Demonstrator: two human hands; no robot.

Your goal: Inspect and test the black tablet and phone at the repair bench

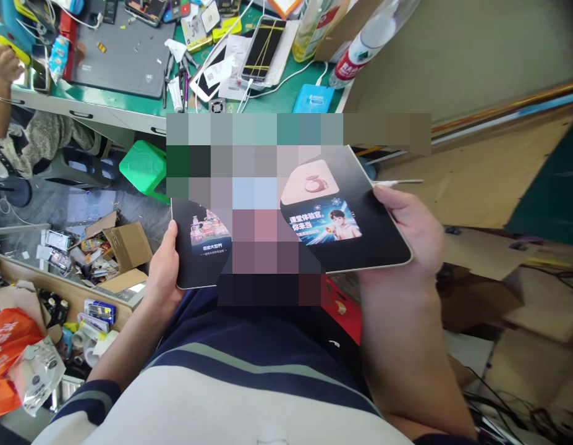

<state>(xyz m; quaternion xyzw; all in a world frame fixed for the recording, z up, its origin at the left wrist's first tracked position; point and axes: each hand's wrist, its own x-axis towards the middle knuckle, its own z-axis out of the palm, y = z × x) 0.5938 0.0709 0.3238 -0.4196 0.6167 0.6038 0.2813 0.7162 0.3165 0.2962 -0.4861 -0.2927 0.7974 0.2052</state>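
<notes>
Two hands are holding one tablet between them, in front of the person's torso and below the green-topped bench [107, 97]. The left hand [164, 267] is gripping the tablet [200, 266] at its left edge, its thumb pressing along the rim. The right hand [413, 232] is clasping the opposite edge, its thumb lying on the black border near a white plug [394, 182] that is jutting out past that side. Both hands are closing on the edges rather than spreading flat; the fingers under the tablet are mostly staying out of sight. The screen is facing up toward the camera and glowing with small pictures and Chinese text, while a block of blur is hiding its middle.

On the bench, a grey mat [123, 52] is lying at the left, and a phone [266, 48] with yellow bands crossing its screen is resting near small tools and papers. To the right of the phone, a blue box [313, 99] is sitting near the front edge with a white cable running to it, and a bottle [355, 59] with a red label is leaning into view just beside it. Another person's hand [7, 62] is showing at the far upper left.

Below the bench, a green stool [144, 167] is standing on the floor, and an open cardboard box [127, 247] is lying among scattered packaging. An orange bag [10, 358] is bulging at the lower left.
</notes>
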